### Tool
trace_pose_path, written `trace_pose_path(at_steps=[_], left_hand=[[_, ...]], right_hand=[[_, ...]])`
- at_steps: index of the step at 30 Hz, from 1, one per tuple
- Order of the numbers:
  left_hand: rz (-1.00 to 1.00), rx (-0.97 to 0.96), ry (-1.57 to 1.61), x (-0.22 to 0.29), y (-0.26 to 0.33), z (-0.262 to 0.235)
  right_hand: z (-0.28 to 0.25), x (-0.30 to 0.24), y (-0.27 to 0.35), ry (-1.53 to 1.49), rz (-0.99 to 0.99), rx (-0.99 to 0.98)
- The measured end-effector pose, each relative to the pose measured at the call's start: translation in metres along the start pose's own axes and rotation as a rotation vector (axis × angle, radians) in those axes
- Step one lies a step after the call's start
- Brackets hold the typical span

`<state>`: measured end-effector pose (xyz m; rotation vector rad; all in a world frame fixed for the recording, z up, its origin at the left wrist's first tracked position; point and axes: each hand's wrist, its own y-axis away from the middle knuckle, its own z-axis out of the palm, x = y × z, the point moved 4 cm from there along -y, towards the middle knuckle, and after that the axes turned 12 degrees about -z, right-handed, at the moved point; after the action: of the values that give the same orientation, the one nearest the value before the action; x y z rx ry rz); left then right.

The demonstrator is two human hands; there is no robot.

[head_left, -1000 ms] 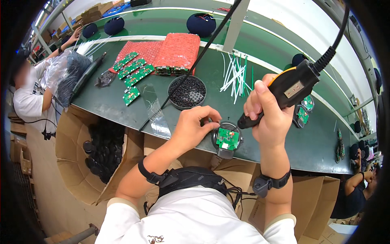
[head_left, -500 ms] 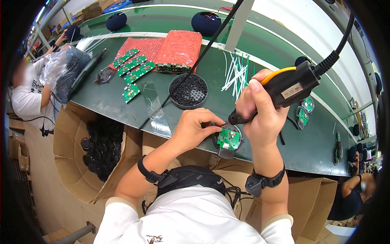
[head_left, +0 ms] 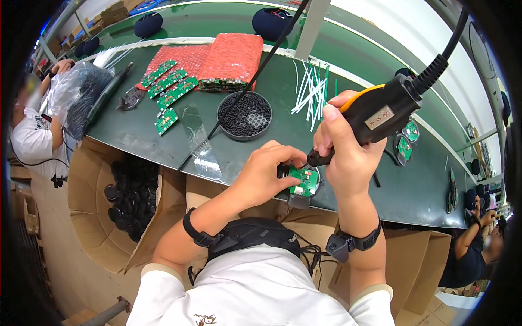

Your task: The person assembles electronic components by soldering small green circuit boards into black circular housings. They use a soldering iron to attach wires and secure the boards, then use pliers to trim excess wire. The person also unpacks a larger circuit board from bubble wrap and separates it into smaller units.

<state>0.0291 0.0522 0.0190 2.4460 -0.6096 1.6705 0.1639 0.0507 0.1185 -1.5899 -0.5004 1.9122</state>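
Note:
My right hand (head_left: 350, 155) is wrapped round a black electric screwdriver (head_left: 383, 111) with a yellow lever; its nose slants down to the upper edge of a small green circuit board (head_left: 305, 182). The board sits in a dark, rounded housing (head_left: 298, 201) at the bench's near edge. My left hand (head_left: 260, 171) grips the left side of this piece, thumb on the board and index finger close to the screwdriver's nose. The bit itself and any screw under it are hidden.
A round black dish (head_left: 244, 138) holds many small black screws. Behind it lie green circuit boards (head_left: 176, 92), red bubble wrap (head_left: 231, 57) and white strips (head_left: 312, 92). A black cable (head_left: 261, 81) crosses the bench (head_left: 157, 149). An open carton (head_left: 89, 217) stands below left.
My left hand has shifted from a pinch at the screwdriver's nose to lay its thumb on the board. The screwdriver has moved slightly left; the whole view has shifted a little.

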Motion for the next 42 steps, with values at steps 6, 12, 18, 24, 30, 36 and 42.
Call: trace_pose_path(at_steps=[6,12,18,24,30,36,42], left_hand=[[-0.011,0.002,0.006,-0.001,0.0,-0.001],[-0.043,-0.012,-0.017,-0.002,-0.001,0.0],[-0.027,0.006,-0.055,-0.001,-0.001,-0.001],[-0.029,0.003,-0.075,-0.001,0.002,-0.003],[-0.046,-0.009,-0.055,-0.003,-0.003,-0.002],[-0.005,0.0,-0.046,-0.006,-0.002,-0.002],[-0.034,-0.033,-0.003,-0.001,-0.001,-0.001]], right_hand=[[-0.001,0.009,0.002,0.032,-0.044,-0.029],[-0.003,0.016,0.003,0.073,-0.068,-0.047],[0.01,0.01,0.004,0.062,-0.007,-0.064],[0.009,0.013,0.008,0.034,0.05,-0.055],[0.006,0.008,0.015,0.033,0.052,-0.065],[-0.02,0.014,-0.016,0.002,0.034,-0.04],[-0.094,0.029,0.003,1.076,-0.122,-0.364]])
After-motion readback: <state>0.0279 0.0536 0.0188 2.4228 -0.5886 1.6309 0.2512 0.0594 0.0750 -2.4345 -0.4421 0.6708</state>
